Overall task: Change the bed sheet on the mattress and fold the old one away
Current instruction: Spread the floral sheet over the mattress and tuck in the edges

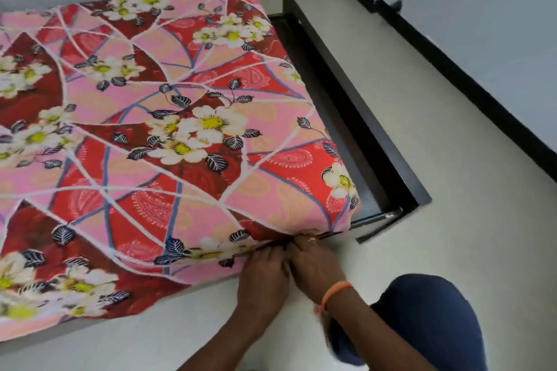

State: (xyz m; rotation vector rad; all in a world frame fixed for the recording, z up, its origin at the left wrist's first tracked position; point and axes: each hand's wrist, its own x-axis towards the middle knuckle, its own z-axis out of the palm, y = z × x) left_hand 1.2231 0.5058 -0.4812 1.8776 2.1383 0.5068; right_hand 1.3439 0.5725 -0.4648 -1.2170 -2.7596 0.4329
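floral sheet [168, 135] in red and pink lies spread over the mattress, covering top and near side down to the floor [452, 159]. both hands sit side by side at the lower edge near the right corner. left hand [263, 275] has fingers curled under the sheet hem; right hand [313, 262], orange band at the wrist, pinches the hem too. dark bed frame [361, 117] shows beside the mattress. a knee in blue cloth [428, 319] is bent at lower right.

Bed sheet [168, 135] covers the mattress, bed frame [370, 126] to its right
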